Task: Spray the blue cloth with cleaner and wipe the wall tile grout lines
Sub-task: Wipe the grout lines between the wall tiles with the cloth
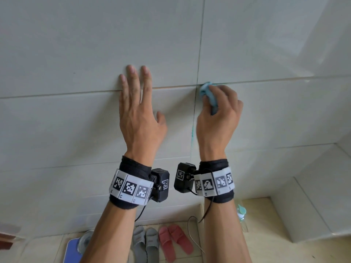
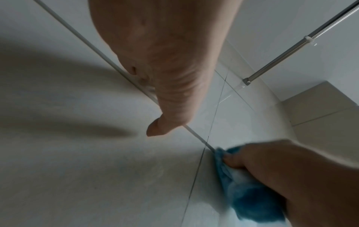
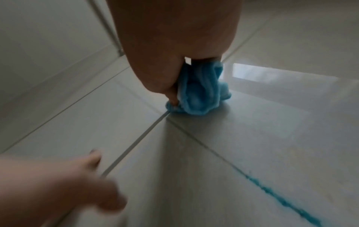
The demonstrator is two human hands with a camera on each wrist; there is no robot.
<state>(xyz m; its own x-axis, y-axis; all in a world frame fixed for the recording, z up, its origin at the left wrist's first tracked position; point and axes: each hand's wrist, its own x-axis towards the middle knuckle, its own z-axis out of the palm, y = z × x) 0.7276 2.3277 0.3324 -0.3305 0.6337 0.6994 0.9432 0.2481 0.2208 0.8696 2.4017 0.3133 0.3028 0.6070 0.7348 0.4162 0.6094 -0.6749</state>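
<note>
wiping looks well under way. right of centre in the head view, the right hand (image 1: 218,112) grips the bunched cloth (image 1: 207,92) against the wall (image 1: 76,44) where two grout lines (image 1: 171,86) cross. the left hand (image 1: 136,111) lies flat on the tile, fingers straight. blue residue (image 3: 281,198) marks the lower line; most lines seem left.

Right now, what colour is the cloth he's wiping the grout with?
Light blue; the cloth, bunched in the right hand, shows best in the right wrist view.

Bare wall tile (image 1: 266,44) above both hands.
</note>
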